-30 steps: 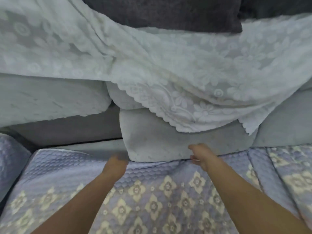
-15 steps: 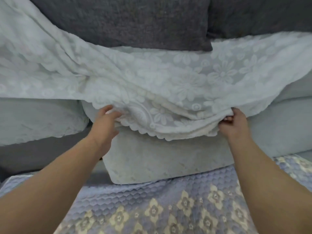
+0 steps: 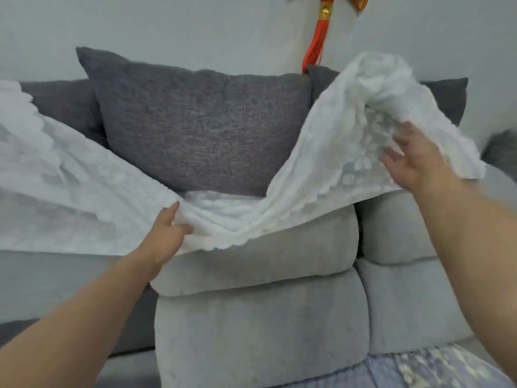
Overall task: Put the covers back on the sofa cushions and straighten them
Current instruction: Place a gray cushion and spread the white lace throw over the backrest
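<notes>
step: we drape lace cover (image 3: pixel 321 175) over back cushion (image 3: pixel 260 259) | left hand (image 3: pixel 165 236) pinches hem; right hand (image 3: pixel 414 158) fingers spread | next: we likely pull it flat

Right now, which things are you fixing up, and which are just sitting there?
Fixing up: lace cover, gripped by left hand, touched by open right hand; light grey cushion under it.
Just there: dark grey pillow, red tassel, quilted mat.

No lettering to read anywhere: nothing printed on the white floral lace cover (image 3: pixel 335 169), nothing on the dark grey woven throw pillow (image 3: pixel 204 130), nothing on the red hanging tassel (image 3: pixel 316 43).
</notes>
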### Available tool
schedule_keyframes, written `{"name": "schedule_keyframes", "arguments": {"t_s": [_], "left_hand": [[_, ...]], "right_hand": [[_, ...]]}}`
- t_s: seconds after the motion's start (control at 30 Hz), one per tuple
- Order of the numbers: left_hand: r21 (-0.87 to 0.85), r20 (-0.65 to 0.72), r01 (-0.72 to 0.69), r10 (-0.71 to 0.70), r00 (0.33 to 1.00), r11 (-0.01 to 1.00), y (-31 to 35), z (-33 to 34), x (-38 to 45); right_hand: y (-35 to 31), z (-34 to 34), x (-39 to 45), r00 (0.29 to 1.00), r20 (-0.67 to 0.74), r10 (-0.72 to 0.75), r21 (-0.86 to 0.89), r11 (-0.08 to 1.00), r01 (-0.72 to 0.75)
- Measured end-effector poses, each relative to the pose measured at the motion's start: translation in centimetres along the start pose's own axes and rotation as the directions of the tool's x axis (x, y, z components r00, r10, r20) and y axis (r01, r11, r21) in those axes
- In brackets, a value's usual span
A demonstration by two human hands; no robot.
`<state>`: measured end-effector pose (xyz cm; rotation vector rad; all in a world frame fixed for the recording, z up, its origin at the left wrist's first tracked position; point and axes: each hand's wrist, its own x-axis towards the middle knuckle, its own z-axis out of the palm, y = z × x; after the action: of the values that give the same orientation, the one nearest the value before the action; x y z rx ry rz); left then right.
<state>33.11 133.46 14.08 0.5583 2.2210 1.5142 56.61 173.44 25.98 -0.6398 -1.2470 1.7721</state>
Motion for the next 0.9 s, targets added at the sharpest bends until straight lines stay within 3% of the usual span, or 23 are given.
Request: {"name": "schedule_keyframes", "arguments": {"t_s": [0.03,0.1,0.23,0.43,0.7,0.9], "left_hand": [[0.057,-0.002,-0.010,0.010,1.000,0.998,-0.5,-0.6,0.0],[0.147,-0.024,-0.040,0.044,0.999,0.988,-1.4,-1.4,-0.3],[0.266,-0.147,-0.083,0.126,0.981,0.960,-3.5,-2.0,-0.7],[0.478,-0.123,-0.028,0.098,0.988,0.878,-5.5,-0.2,-1.1],[0.562,-0.089,0.041,0.011,0.996,0.826,-5.6,0.9,-0.7],[0.771,0.000,0.052,-0.081,0.997,0.634,-5.8,0.5,1.3]], "right_hand": [[1.0,-0.3,-0.1,0.992,-0.127,0.018,-0.038,0.999,-0.023],[4.6,-1.9,-1.5,0.971,-0.220,0.088,-0.160,0.979,-0.125],[11.7,-3.5,-3.6,0.937,-0.181,0.297,-0.302,0.890,-0.341],[12.7,-0.9,-4.7,0.942,-0.182,0.281,-0.200,0.928,-0.315],[10.5,0.0,-2.5,0.939,-0.216,0.268,-0.030,0.959,-0.281],[11.7,-3.5,-2.1,0.879,-0.299,0.371,0.121,0.928,-0.351]]}}
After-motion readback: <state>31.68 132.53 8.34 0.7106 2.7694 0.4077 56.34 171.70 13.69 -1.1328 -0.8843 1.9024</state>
